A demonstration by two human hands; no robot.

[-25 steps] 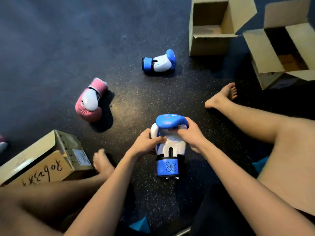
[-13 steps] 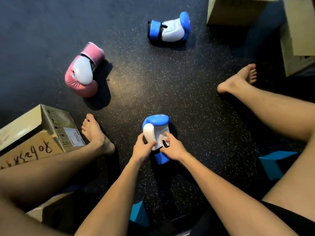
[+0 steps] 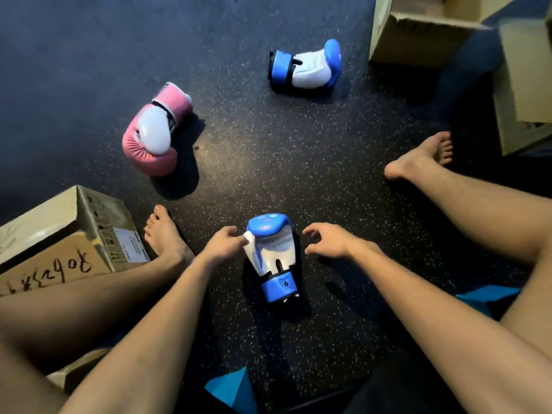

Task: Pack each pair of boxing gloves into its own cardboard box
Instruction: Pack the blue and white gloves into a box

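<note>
Speckled floor point(image 3: 328, 174), blue glove point(image 3: 270, 249) (white palm)

Left hand point(image 3: 222, 248) is motion-smeared right against the near blue glove point(image 3: 270, 255), so grip or mere touch, can't call it. Top-right cardboard box point(image 3: 418, 43) runs off the top edge, the right-hand box point(image 3: 521, 73) off the right edge, the scrawled box point(image 3: 44, 216) off the left, and its shipping label point(image 3: 130, 248) is too small to read.

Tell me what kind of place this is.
Probably a gym or training room, though a home workout space is possible. The speckled rubber flooring is dark. A pink boxing glove and a blue boxing glove lie on it, with a cardboard box nearby.
</note>
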